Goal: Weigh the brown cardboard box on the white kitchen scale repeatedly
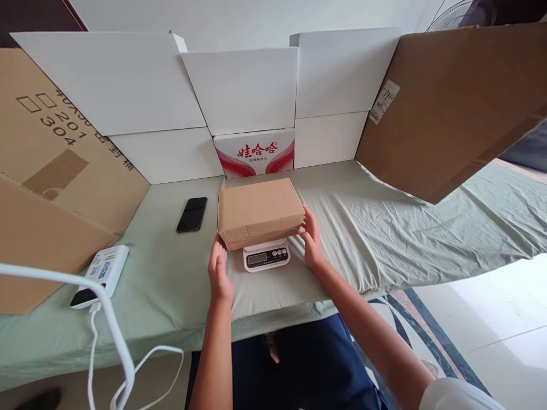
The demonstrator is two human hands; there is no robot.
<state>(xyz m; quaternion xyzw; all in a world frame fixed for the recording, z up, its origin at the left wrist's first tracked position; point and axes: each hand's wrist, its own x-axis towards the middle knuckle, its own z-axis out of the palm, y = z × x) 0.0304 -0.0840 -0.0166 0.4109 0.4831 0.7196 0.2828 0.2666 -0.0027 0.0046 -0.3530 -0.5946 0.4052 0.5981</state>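
Observation:
A closed brown cardboard box (261, 208) lies over a small white digital kitchen scale (266, 256), whose display and buttons show in front of it. My left hand (220, 270) is at the box's near left corner, fingers partly hidden behind and under it. On the right side, my right hand (311, 236) has its fingers curled against the box's near right corner. Between them the two hands grip the box. Whether its full weight rests on the scale, I cannot tell. The scale's display looks blank.
A black phone (192, 214) lies left of the box. Further left are a white power bank (101, 276) and a white cable (115, 324). White boxes (252, 91) wall off the back; large cardboard panels (448, 108) stand at both sides. A green cloth (171, 290) covers the table.

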